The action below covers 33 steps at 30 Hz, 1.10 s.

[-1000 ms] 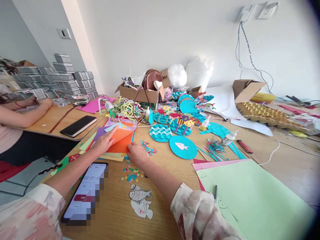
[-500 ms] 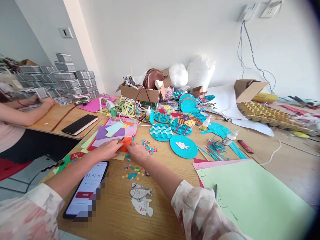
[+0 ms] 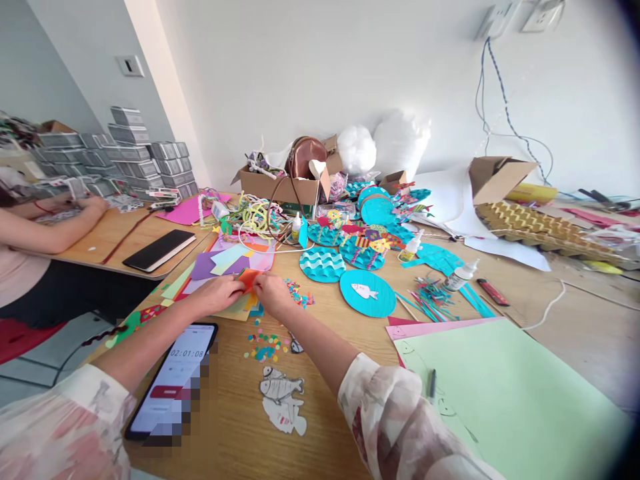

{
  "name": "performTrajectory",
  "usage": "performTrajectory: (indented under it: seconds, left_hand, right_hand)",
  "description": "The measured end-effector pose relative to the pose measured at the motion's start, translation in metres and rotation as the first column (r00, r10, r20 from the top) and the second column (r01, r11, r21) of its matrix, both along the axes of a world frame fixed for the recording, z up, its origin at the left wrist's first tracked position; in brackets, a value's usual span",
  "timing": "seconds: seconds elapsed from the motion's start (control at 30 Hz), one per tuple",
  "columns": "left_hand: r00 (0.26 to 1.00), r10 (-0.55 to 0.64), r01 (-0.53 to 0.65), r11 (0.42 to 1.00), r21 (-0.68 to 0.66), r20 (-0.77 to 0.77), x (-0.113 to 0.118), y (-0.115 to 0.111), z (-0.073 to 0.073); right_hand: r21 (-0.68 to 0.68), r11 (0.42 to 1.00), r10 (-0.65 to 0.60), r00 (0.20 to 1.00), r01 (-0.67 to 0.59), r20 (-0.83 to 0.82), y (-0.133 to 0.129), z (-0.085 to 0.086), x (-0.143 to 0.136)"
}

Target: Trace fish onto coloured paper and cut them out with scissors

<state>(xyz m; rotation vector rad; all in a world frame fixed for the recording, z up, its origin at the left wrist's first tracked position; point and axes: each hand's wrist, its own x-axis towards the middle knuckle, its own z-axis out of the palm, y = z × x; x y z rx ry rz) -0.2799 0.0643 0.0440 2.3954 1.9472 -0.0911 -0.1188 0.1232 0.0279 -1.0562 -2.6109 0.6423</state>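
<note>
My left hand (image 3: 223,294) and my right hand (image 3: 271,294) are closed close together over the paper pile, fingers pinching a small piece of orange paper (image 3: 249,278) between them. Fingers hide part of it, so its full shape does not show. Underneath and behind lie coloured paper sheets (image 3: 207,264) in purple, pale green and pink. Tiny paper scraps (image 3: 300,293) are scattered beside my right hand. Below it are round paper dots (image 3: 267,347) and white fish cutouts (image 3: 283,387) with drawn lines.
A phone (image 3: 173,383) showing a timer lies under my left forearm. Blue discs (image 3: 367,303), glue bottles (image 3: 461,275) and a red cutter (image 3: 493,292) lie to the right, beyond large green paper (image 3: 505,387). Another person's arms (image 3: 55,227) rest on the left table.
My hands have drawn closer together, and less of the orange paper shows. My right hand has shifted slightly left and up. More of a fish cutout shows beneath my right forearm.
</note>
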Motion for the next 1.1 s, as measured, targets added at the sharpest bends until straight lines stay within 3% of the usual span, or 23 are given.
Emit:
performTrajectory:
  seconds: [0.13,0.4,0.73,0.93,1.1]
  left_hand:
    - [1.0,0.025,-0.025,1.0,0.011,0.004,-0.006,-0.004,0.0]
    - [0.981,0.185,-0.182,0.982,0.059,-0.054,-0.015,-0.007,-0.002]
    - [0.973,0.21,-0.204,0.977,0.07,-0.1,-0.021,-0.007,-0.006]
    - [0.965,0.219,-0.21,0.975,0.074,-0.144,-0.017,-0.01,-0.005]
    - [0.957,0.236,-0.23,0.972,0.055,-0.169,-0.014,-0.01,-0.004]
  right_hand:
    - [-0.055,0.998,-0.021,0.988,0.013,-0.154,0.005,-0.001,-0.006]
    - [-0.234,0.971,-0.052,0.918,-0.044,-0.392,0.01,-0.008,-0.01]
    - [-0.335,0.942,-0.158,0.831,-0.036,-0.534,0.013,-0.006,0.002]
    - [-0.255,0.964,-0.194,0.85,0.073,-0.49,0.026,-0.012,0.016]
    - [-0.015,0.996,-0.092,0.929,0.093,-0.359,0.024,0.003,0.038]
